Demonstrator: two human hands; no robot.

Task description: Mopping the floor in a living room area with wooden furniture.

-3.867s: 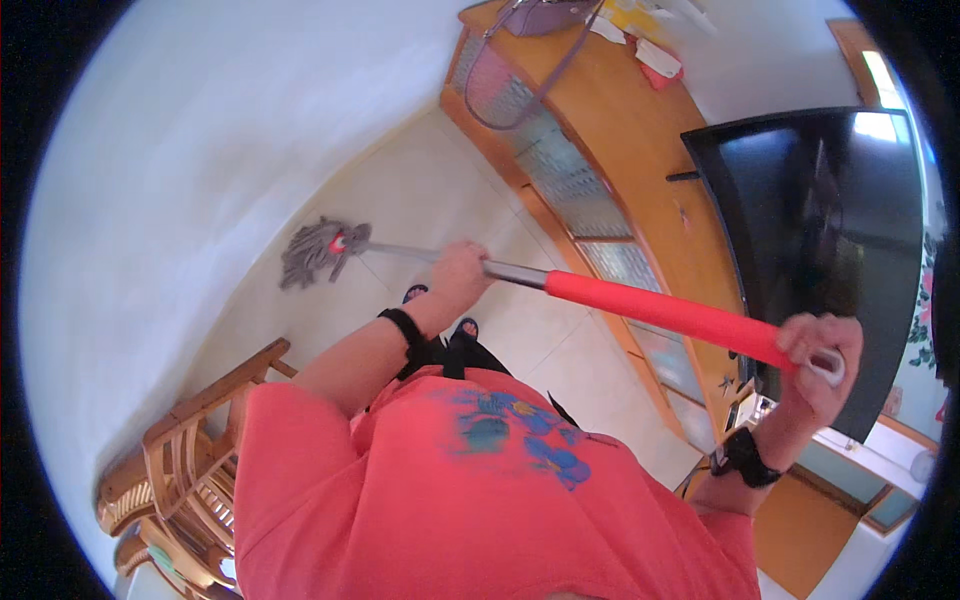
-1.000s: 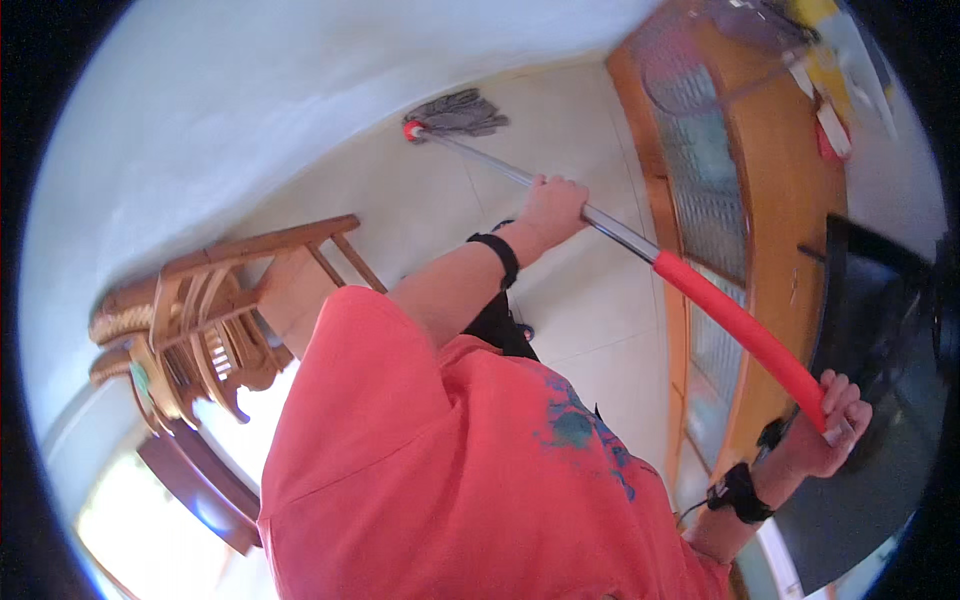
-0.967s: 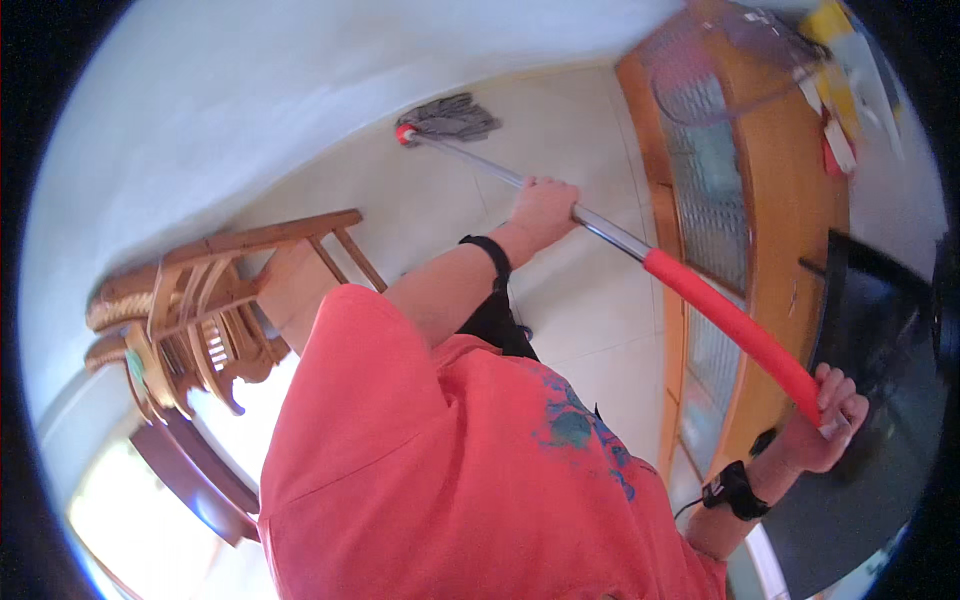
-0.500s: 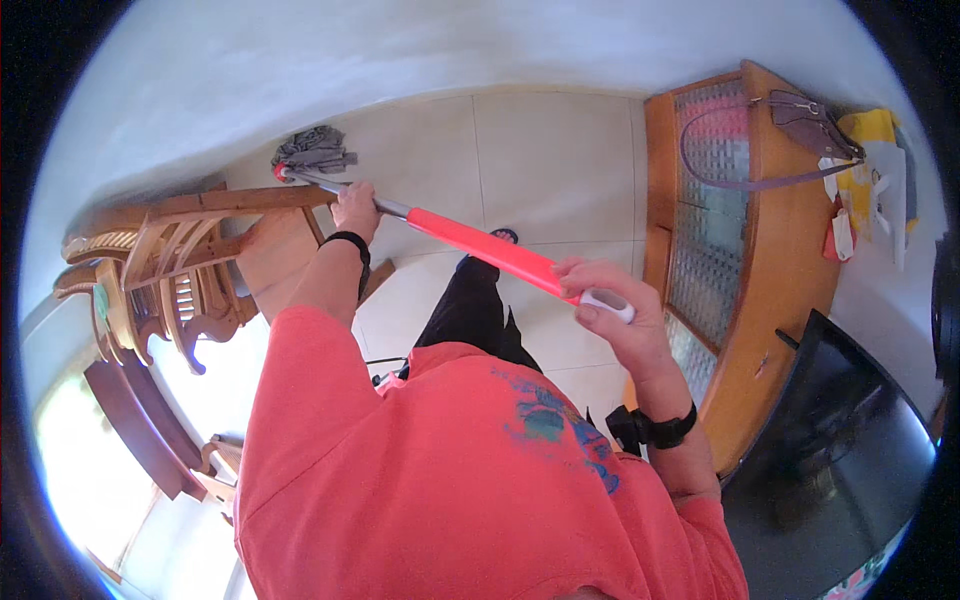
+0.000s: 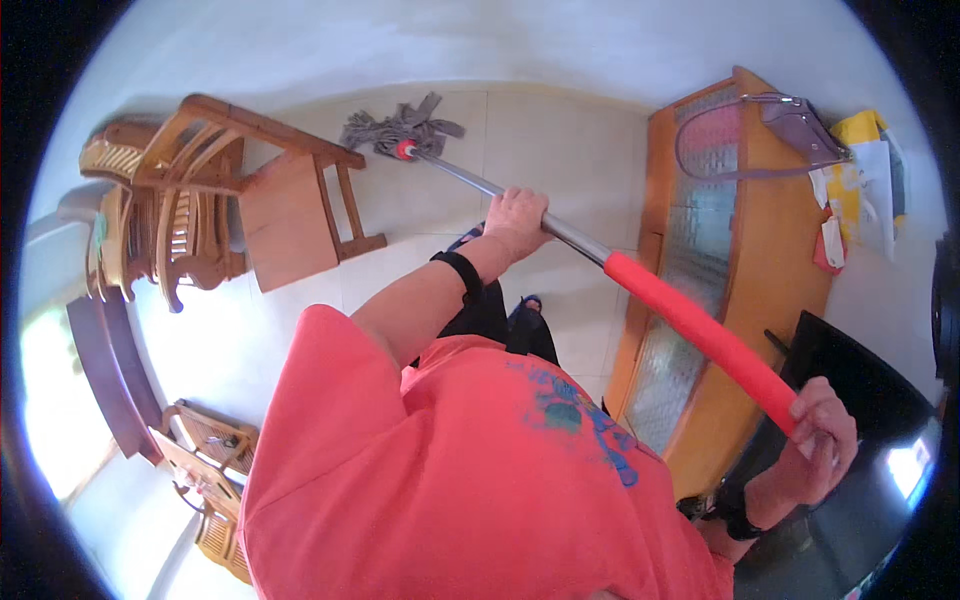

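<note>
Fingers (image 5: 524, 199) of left hand (image 5: 515, 222) wrapped round mop (image 5: 580, 241), right hand (image 5: 822, 432) round red grip (image 5: 700, 335) end, thumb unclear. Long axis diagonal, grey head (image 5: 438, 131) upper-left on floor (image 5: 560, 150) near wall (image 5: 400, 40).

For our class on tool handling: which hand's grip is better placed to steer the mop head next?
Probably the left grip: it is closed round the pole, nearer the mop head. The right grip is at the sleeve's far end.

- Centre: left hand (image 5: 516, 224), concealing part of the mop pole (image 5: 578, 240).
- Lower right: right hand (image 5: 822, 440), covering the end of the red grip (image 5: 700, 330).
- Bottom: shirt (image 5: 470, 480), cut off.
- Upper right: contents behind glass panel (image 5: 701, 225), indistinct.
</note>
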